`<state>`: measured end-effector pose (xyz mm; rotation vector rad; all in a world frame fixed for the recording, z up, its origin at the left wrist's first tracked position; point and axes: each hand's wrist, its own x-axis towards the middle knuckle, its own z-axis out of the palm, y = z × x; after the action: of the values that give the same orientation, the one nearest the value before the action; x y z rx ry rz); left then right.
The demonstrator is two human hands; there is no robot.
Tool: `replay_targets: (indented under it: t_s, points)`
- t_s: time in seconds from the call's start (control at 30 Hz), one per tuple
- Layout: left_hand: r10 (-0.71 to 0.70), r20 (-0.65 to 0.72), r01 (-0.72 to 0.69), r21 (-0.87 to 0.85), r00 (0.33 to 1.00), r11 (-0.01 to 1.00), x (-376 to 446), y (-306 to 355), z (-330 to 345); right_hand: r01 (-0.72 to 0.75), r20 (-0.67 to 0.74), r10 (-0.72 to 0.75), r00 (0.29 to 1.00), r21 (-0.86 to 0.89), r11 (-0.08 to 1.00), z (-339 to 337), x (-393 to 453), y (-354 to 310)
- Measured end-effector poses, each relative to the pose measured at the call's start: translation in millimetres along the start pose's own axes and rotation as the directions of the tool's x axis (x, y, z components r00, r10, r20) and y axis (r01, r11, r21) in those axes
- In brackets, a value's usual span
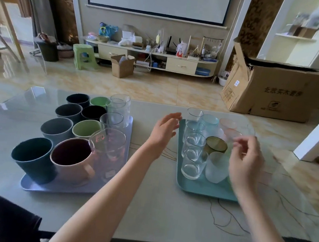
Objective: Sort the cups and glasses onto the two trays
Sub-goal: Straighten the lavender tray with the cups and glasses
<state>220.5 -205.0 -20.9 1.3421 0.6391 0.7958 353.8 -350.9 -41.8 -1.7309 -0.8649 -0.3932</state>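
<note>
A person sits at a pale glass-topped table (144, 208), seen from their own head looking down. At about nine o'clock lies a lavender tray (57, 188) crowded with opaque cups: a dark teal cup (33, 158) and a pink mug (73, 156) nearest, grey (56, 129), green (87, 128) and black ones (94, 112) behind. Several clear glasses (110, 145) also stand along that tray's right edge. At about three o'clock lies a teal tray (197, 186) holding glassware only: a column of clear tumblers (193, 144), a frosted glass (217, 167), an amber glass (216, 145), plus pale blue (210, 122) and pink ones (227, 124) at the back. The left hand (163, 133) hovers between the trays, fingers spread loosely, holding nothing. The right hand (245, 162) hangs over the teal tray's right side, fingers loosely curled and blurred; it appears empty, though what lies behind it is hidden. Nothing stands loose on the table. The sorting looks well advanced: glasses fill the right tray, but those remaining beside the cups on the left probably have to cross over.
</note>
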Motion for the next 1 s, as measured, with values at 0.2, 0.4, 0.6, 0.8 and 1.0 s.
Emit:
replay_targets:
  t_s: [0.2, 0.4, 0.6, 0.8, 1.0]
  points:
    - [0.362, -0.143, -0.308, 0.298, 0.921, 0.903, -27.4, 87.9, -79.5, -0.006, 0.535, -0.049, 0.843, 0.100, 0.995, 102.8, -63.6, -65.2]
    - [0.354, -0.604, -0.138, 0.374, 0.714, 0.917, -57.1, 86.8, -251.4, -0.110, 0.794, 0.212, 0.569, -0.182, 0.977, 189.7, -106.2, -67.6]
    - [-0.119, -0.762, 0.452, 0.244, 0.637, 0.858, -90.0, -1.1, -367.3, 0.029, 0.795, 0.315, 0.518, -0.384, 0.923, 216.3, -107.2, -71.2]
    - [-0.395, -0.537, 0.570, 0.205, 0.745, 0.796, -86.1, -23.7, -350.8, 0.135, 0.796, 0.318, 0.515, -0.441, 0.887, 222.3, -103.1, -70.9]
    - [-0.313, -0.549, 0.527, 0.288, 0.775, 0.799, -83.4, -35.1, -346.0, 0.000, 0.785, 0.369, 0.497, -0.426, 0.905, 216.0, -97.5, -57.1]
